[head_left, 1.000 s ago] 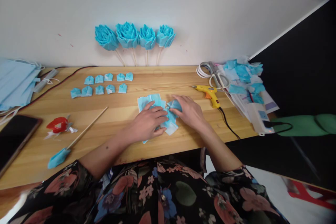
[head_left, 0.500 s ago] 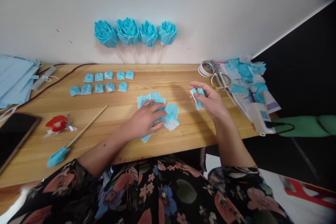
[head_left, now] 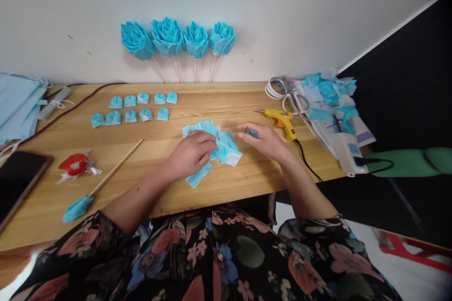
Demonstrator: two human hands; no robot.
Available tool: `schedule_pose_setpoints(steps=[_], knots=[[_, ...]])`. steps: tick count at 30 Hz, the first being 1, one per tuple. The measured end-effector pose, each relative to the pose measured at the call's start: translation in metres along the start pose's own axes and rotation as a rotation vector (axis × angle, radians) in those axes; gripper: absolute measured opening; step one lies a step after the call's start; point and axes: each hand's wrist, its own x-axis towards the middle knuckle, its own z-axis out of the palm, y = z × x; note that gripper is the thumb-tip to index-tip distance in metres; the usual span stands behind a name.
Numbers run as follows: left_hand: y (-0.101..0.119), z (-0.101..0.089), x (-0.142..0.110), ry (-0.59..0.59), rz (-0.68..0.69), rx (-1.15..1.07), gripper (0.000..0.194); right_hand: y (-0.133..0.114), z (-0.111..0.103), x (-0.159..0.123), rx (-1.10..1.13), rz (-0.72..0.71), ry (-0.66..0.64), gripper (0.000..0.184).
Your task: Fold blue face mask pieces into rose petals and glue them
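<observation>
Several light-blue fabric pieces lie overlapped in a loose pile on the wooden table. Over the pile's left side, my left hand has its fingers drawn together, the tips at the edge of a blue piece that seems lifted a little. To the right of the pile is my right hand, its thumb and forefinger curled round a small folded blue piece, mostly hidden by the fingers. Folded blue petals stand in two rows at the back left. A yellow glue gun lies just behind my right hand.
Blue fabric flowers on sticks lean against the wall. Scissors, tape and blue scraps lie at the right, beside a white power strip. A stick with a blue bud, red wrapper, phone and masks occupy the left.
My right hand has moved left toward the pile, uncovering the glue gun. My left hand's spread fingers have drawn together, and pieces in the pile have shifted.
</observation>
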Motion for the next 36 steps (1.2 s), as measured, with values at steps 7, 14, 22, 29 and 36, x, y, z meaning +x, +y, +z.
schedule_pose_setpoints(steps=[7, 14, 22, 29, 36], knots=[[-0.003, 0.001, -0.001, 0.003, -0.022, 0.015, 0.025, -0.008, 0.007, -0.010, -0.186, -0.003, -0.181, 0.019], [-0.007, 0.007, -0.002, 0.004, -0.052, 0.024, 0.024, -0.018, 0.018, -0.022, -0.361, 0.009, -0.217, 0.014], [-0.005, 0.005, 0.000, 0.019, -0.140, 0.008, 0.027, -0.027, 0.008, -0.028, -0.333, -0.072, -0.063, 0.022], [-0.013, 0.005, -0.001, 0.081, -0.222, -0.127, 0.020, -0.066, 0.045, -0.043, -0.403, -0.457, -0.127, 0.026], [-0.016, 0.004, 0.000, -0.069, -0.094, -0.014, 0.021, -0.069, 0.107, -0.043, -0.488, -0.550, -0.272, 0.028]])
